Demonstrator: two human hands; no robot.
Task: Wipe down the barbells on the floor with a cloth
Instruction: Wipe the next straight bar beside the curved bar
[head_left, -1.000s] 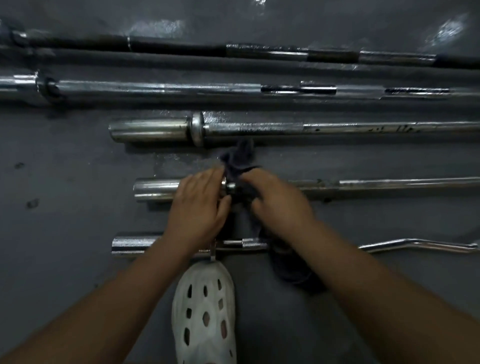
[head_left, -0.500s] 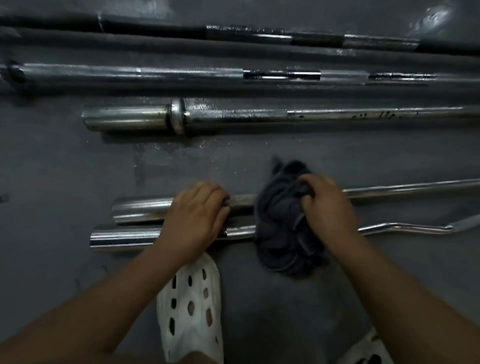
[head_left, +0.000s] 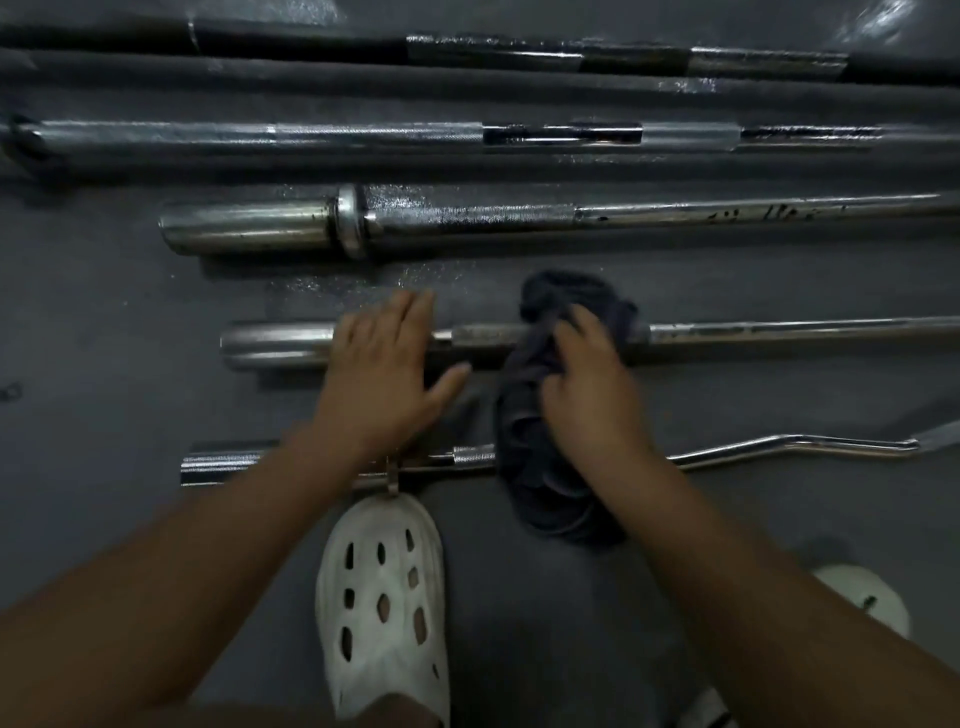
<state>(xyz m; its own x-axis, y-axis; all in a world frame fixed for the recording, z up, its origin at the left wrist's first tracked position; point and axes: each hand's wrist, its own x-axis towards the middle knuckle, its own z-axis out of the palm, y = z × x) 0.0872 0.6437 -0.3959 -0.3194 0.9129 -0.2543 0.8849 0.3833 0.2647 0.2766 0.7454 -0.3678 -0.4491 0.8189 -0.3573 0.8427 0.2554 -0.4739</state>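
Observation:
Several chrome barbells lie side by side on a dark floor. My right hand (head_left: 589, 389) grips a dark cloth (head_left: 550, 467) that is draped over the second-nearest bar (head_left: 779, 330) and trails down over the curl bar (head_left: 779, 449) nearest me. My left hand (head_left: 384, 374) rests flat, fingers spread, on the thick left sleeve of that second-nearest bar, next to the cloth. A thicker barbell (head_left: 519, 218) with a collar lies just beyond.
Two more long bars (head_left: 363, 135) (head_left: 519, 54) lie at the far side. My white perforated clog (head_left: 384, 603) stands just below the curl bar, and a second white shoe (head_left: 865, 597) shows at the lower right. The floor (head_left: 104, 338) is dark rubber matting.
My right hand has slid the cloth rightward along the second-nearest bar. My left hand has opened from a grip on the sleeve to a flat palm. The view has shifted a little.

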